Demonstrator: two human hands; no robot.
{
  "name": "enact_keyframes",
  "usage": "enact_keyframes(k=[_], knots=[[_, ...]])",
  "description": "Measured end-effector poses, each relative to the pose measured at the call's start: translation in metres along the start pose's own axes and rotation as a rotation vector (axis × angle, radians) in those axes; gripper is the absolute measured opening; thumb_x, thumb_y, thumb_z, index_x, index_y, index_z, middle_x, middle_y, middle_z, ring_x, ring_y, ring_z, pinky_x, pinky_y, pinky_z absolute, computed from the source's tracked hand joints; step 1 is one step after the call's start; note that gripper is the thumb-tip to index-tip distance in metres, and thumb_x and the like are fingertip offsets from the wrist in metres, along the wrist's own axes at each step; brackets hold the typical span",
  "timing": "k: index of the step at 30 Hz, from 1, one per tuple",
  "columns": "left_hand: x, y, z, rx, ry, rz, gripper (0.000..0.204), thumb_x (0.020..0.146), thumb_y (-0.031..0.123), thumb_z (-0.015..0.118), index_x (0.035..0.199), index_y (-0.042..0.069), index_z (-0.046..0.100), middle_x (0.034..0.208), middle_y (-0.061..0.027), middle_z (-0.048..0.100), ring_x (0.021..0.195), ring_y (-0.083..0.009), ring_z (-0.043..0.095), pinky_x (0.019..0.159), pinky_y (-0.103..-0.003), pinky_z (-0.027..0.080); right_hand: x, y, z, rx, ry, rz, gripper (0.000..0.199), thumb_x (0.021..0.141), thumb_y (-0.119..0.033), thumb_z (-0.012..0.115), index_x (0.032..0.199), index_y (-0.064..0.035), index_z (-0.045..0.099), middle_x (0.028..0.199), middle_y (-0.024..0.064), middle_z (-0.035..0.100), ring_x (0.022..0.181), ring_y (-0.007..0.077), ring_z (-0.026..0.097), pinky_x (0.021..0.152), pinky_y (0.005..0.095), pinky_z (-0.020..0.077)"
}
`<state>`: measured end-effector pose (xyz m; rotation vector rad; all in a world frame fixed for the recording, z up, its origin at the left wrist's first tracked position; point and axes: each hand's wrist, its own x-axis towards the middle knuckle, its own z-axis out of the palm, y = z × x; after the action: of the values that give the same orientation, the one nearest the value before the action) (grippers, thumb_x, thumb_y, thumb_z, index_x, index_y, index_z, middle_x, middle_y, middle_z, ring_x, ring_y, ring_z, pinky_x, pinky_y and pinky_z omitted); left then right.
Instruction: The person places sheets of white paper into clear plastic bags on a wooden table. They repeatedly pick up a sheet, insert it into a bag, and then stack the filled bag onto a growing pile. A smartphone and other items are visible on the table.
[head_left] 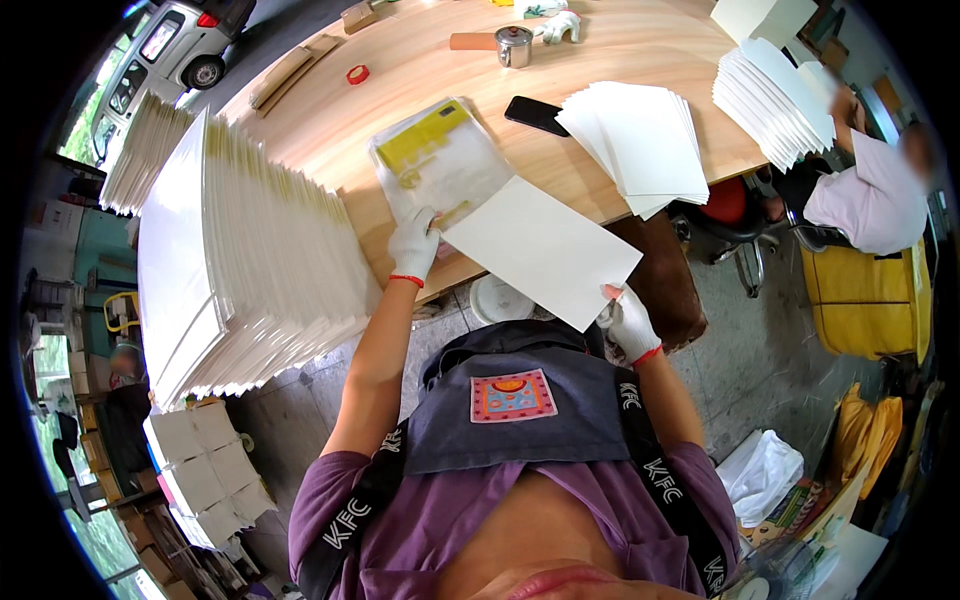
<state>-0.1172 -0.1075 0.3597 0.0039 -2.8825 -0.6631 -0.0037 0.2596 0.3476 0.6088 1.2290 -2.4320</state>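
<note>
A white board (545, 250) is held at a slant over the table's near edge. My right hand (630, 322), in a white glove with bare fingertips, grips its near right corner. My left hand (414, 245), gloved the same way, has its fingers closed at the near edge of a clear plastic bag (450, 160) with yellow print, close to the board's left corner. That bag lies flat on the table, apparently on top of other bags. Whether the left fingers also pinch the board cannot be told.
On my left rises a tall stack of bagged white boards (240, 240). Loose white boards (640, 140) are fanned out at the table's right, beside a black phone (537, 115). Farther off stand a metal cup (514, 46) and red tape (357, 74). Another person (875, 190) sits at right.
</note>
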Motion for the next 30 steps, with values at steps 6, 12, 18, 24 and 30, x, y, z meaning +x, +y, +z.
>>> enact_keyframes(k=[6,12,18,24,30], knots=[[0.014,-0.011,-0.006,-0.355,-0.012,0.141,0.033,0.08,0.0,0.045,0.105,0.013,0.062,0.086,-0.0064,0.061,0.069,-0.0229,0.054,0.064,-0.032,0.044,-0.003,0.011,0.015,0.095,-0.05,0.005,0.023,0.087,-0.023,0.056,0.104,-0.0067,0.053,0.071,0.0032,0.056,0.05,0.0123,0.049,0.042,0.0224,0.0348],[-0.001,0.004,-0.013,-0.327,0.031,0.049,0.036,0.076,-0.005,0.044,0.104,0.009,0.061,0.087,-0.0105,0.06,0.071,-0.0235,0.053,0.066,-0.032,0.045,-0.009,0.027,0.033,0.07,-0.114,-0.008,0.022,0.091,-0.023,0.053,0.107,-0.0076,0.051,0.084,0.0042,0.059,0.063,0.0138,0.056,0.049,0.0251,0.0406],[-0.03,0.01,0.005,-0.514,0.296,-0.057,0.043,0.076,-0.004,0.05,0.118,0.007,0.052,0.103,-0.0105,0.06,0.074,-0.0246,0.058,0.067,-0.035,0.05,-0.011,0.034,0.044,0.095,-0.121,0.013,0.02,0.092,-0.021,0.053,0.106,-0.0077,0.048,0.084,0.0064,0.057,0.059,0.0178,0.059,0.047,0.0272,0.0451],[-0.035,0.013,0.085,-1.586,0.352,-0.52,0.049,0.092,0.02,0.045,0.139,0.008,0.034,0.124,-0.0137,0.052,0.098,-0.0291,0.059,0.082,-0.038,0.052,-0.029,0.022,0.063,0.043,-0.126,-0.003,0.024,0.091,-0.023,0.055,0.107,-0.0063,0.046,0.084,0.0071,0.055,0.058,0.019,0.061,0.046,0.0293,0.0471],[-0.04,0.028,0.102,-2.315,-0.204,-0.691,0.055,0.096,0.043,0.031,0.133,0.005,0.04,0.125,-0.0157,0.052,0.11,-0.0319,0.055,0.089,-0.041,0.05,-0.03,0.009,0.059,-0.038,-0.206,-0.014,0.026,0.094,-0.02,0.051,0.113,-0.0036,0.044,0.095,0.0114,0.057,0.066,0.0223,0.065,0.052,0.0323,0.0541]])
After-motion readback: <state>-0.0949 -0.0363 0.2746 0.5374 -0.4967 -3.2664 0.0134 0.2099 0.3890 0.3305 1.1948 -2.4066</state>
